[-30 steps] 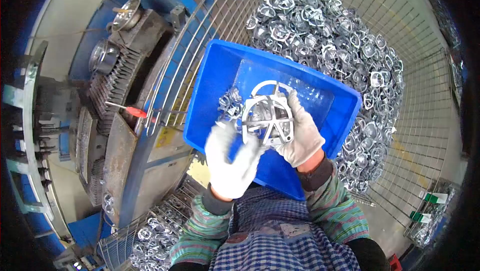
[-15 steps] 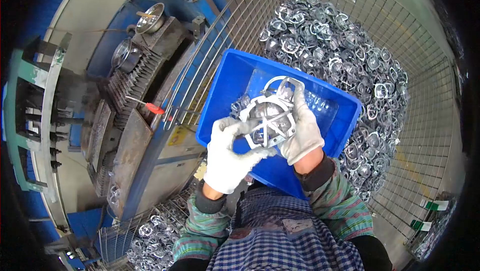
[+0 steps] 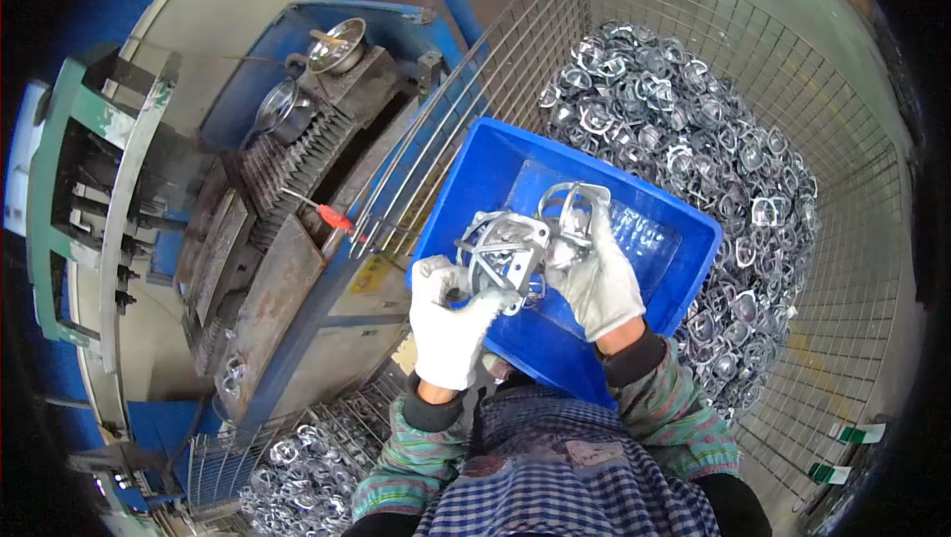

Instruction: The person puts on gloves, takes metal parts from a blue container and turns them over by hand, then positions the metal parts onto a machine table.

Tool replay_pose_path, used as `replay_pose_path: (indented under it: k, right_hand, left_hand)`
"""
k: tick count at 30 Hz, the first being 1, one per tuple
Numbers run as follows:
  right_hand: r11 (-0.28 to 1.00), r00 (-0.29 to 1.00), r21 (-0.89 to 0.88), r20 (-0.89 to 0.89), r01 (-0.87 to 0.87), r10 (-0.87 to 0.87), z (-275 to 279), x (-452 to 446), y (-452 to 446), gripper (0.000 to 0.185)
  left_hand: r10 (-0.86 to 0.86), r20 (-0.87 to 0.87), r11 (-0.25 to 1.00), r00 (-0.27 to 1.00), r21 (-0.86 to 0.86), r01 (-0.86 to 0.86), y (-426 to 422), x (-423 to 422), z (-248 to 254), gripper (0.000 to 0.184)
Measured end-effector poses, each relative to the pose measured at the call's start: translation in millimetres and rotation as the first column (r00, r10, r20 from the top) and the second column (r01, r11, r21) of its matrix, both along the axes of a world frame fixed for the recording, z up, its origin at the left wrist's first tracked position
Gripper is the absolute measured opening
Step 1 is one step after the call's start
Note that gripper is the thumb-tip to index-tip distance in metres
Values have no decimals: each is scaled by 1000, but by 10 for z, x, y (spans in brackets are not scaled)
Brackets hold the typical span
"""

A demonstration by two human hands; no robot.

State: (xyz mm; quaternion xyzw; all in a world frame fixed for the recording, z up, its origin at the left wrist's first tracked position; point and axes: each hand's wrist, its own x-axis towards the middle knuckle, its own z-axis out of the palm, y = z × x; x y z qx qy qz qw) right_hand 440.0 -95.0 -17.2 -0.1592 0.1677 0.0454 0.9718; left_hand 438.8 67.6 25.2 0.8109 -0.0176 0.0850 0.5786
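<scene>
Left hand: the gloved left hand had its thumb and fingers closed on a metal frame, gripping it by its near left edge.
Right hand: the gloved right hand held a second metal frame, its fingers along the right side.
Frames: both were over the blue tub, side by side, the first on the left; whether they touched could not be told.
Tub: it stood tilted in view, between the wire basket and the apron.
Heap: a large pile of similar metal pieces filled much of the basket, far and right of the tub.
Near left: more metal pieces lay in another wire basket.
Machine: on the left, two metal bowls sat at its far end; a red-handled tool lay nearer the tub.
</scene>
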Motion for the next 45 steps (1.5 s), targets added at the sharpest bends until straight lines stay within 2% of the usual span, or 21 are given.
replay_pose_path:
  k: [5, 7, 11, 13, 15, 17, 18, 19, 21, 24, 27, 28, 29, 31, 33, 34, 37, 40, 42, 43, 45]
  right_hand:
    - [982, 1000, -188, 18, -16, 19, 19, -138, 26, 44]
    - [968, 993, -241, 69, -73, 92, 1, -179, -8, 45]
    - [975, 989, -175, 40, -136, 145, 76, -220, -23, 41]
    - [988, 996, -126, -4, -86, 86, 153, -220, 15, 42]
    - [989, 993, -89, 7, -118, 119, 24, -237, -5, 43]
    - [988, 990, -55, 15, -142, 143, 5, -257, -22, 45]
    - [986, 985, -26, 50, -163, 164, 33, -260, -14, 45]
    - [983, 979, 3, 86, -185, 185, 50, -269, -15, 46]
    - [983, 977, 2, 110, -183, 182, 21, -285, -21, 47]
    - [966, 942, 23, 227, -258, 247, 182, -325, -30, 53]
    - [968, 954, 61, 197, -242, 226, 201, -374, -20, 59]
    - [958, 932, -78, 222, -275, 286, 74, -429, -73, 59]
    - [957, 931, -78, 223, -278, 288, 18, -432, -105, 59]
    - [949, 876, -184, 371, -257, 309, -5, -420, -128, 39]
    - [951, 893, -159, 333, -265, 305, 113, -459, -142, 37]
    - [944, 864, -177, 382, -280, 328, 123, -457, -164, 38]
    - [923, 823, -233, 422, -306, 380, 37, -473, -246, 41]
    - [925, 836, -260, 410, -276, 365, 43, -497, -258, 43]
    - [918, 821, -268, 421, -294, 386, 68, -514, -261, 51]
    - [914, 812, -273, 428, -302, 396, 77, -511, -262, 56]
    - [895, 804, -346, 424, -283, 418, 62, -501, -264, 60]
  left_hand:
    - [56, 11, 997, 998, 47, -57, -10, -7, 45, 29]
    - [40, 85, 994, 996, 99, -49, 16, -2, -8, 23]
    - [59, 46, 996, 997, 69, -62, -32, -19, 82, 23]
    - [61, 62, 994, 996, 84, -66, -1, -12, 44, 23]
    - [54, 113, 991, 992, 117, -68, -2, -21, 59, 21]
    - [116, -60, 987, 991, -103, -122, -53, -39, 143, 30]
    - [98, -61, 983, 993, -151, -106, -48, -34, 149, 31]
    - [107, -4, 987, 994, -118, -106, -14, 2, 120, 30]
    - [132, -75, 971, 988, -191, -144, -17, -27, 160, 30]
    - [104, -111, 960, 988, -249, -129, 39, -43, 139, 19]
    - [73, -143, 949, 987, -294, -113, 62, -58, 181, 15]
    - [76, -152, 917, 985, -377, -129, 48, -53, 197, 14]
    - [79, -160, 877, 984, -458, -145, 40, -51, 206, 15]
    - [37, -143, 890, 989, -446, -98, 125, -60, 165, 19]
    - [70, -181, 843, 981, -514, -155, 151, -63, 153, 25]
    - [73, -179, 842, 981, -516, -157, 159, -69, 145, 25]
    - [22, -112, 870, 993, -487, -74, 160, -77, 141, 33]
    - [-11, -108, 807, 994, -588, -55, 162, -86, 143, 35]
    - [-72, -123, 712, 990, -701, -36, 219, -110, 113, 40]
    - [-72, -120, 711, 990, -702, -34, 218, -118, 136, 40]
    - [-208, -176, 537, 962, -843, -38, 210, -144, 200, 46]
